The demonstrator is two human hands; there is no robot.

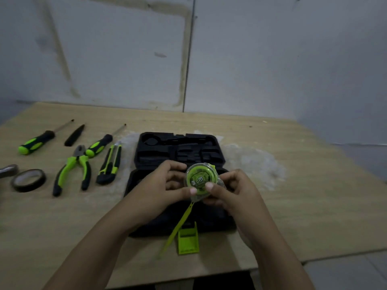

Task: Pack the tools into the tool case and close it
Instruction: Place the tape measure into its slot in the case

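Two hands hold one tape measure (200, 179) above the open tool case (180, 152), both clamped on it: left hand (167, 185) at its left side, right hand (232, 191) at its right, thumbs pressed on the face.
- Tape measure: round, green under clear housing, marked "3.0M"; other print too small to read. A green strap (178, 227) hangs from it toward the near edge.
- Tool case: black, moulded recesses, centre of the surface (293, 206); green latch (187, 239) at its near side.
- Left of case, lying loose: utility knife (109, 165), pliers (72, 170), two screwdrivers (36, 140) (100, 144), a black bit (74, 135), roll of dark tape (28, 180).
- Far left edge: a metallic object (8, 170), cut off, unidentifiable.
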